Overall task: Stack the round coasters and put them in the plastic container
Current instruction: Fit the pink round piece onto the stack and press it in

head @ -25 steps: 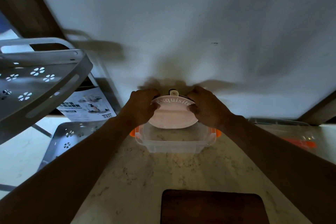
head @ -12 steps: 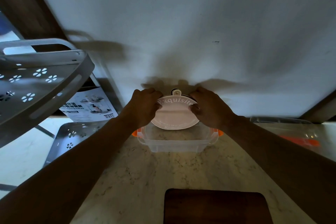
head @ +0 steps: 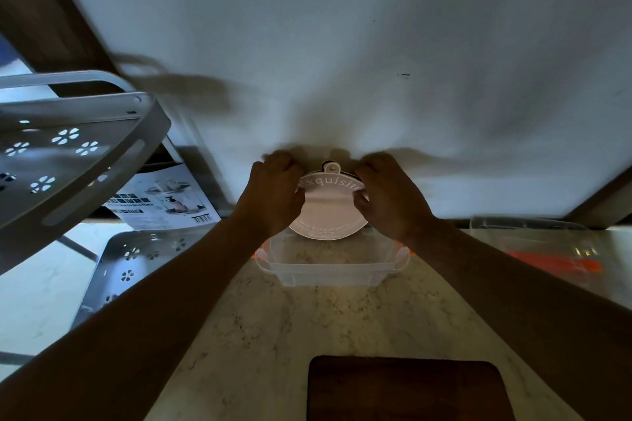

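Both hands hold the coasters over the open container.

Head view: the left hand (head: pixel 272 196) and right hand (head: pixel 393 196) each have the grip clamped on opposite edges of the coasters (head: pixel 326 210), fingers curled round the rim. The top coaster is pale, round, printed "Exquisite", with a small tab at its far edge; a darker edge shows behind it. The coasters are tilted, their lower edge at the far rim of the clear container (head: pixel 328 272), which stands on the marbled surface (head: pixel 273 335) close to the wall (head: pixel 342 44). Orange clips show at the container's sides. A dark board (head: pixel 407 390) lies on the near surface. A clear lid (head: pixel 533 243) with an orange strip lies to the right. A grey perforated rack (head: pixel 68 154) and a printed box (head: pixel 160 202) stand to the left.
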Motion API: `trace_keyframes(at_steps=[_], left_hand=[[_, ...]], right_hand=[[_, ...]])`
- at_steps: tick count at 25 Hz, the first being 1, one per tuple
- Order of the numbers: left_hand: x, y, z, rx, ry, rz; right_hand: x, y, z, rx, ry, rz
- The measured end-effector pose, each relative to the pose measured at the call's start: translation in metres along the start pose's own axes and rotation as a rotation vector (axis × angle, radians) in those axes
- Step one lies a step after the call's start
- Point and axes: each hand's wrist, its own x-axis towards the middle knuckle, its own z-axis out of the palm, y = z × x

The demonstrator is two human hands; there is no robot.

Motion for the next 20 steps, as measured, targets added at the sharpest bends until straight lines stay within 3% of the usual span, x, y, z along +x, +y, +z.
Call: trace_keyframes(at_steps=[20], left_hand=[[-0.011,0.006,0.003,0.031,0.014,-0.135]], right_hand=[[-0.01,-0.011,0.0,0.021,0.085,0.204]])
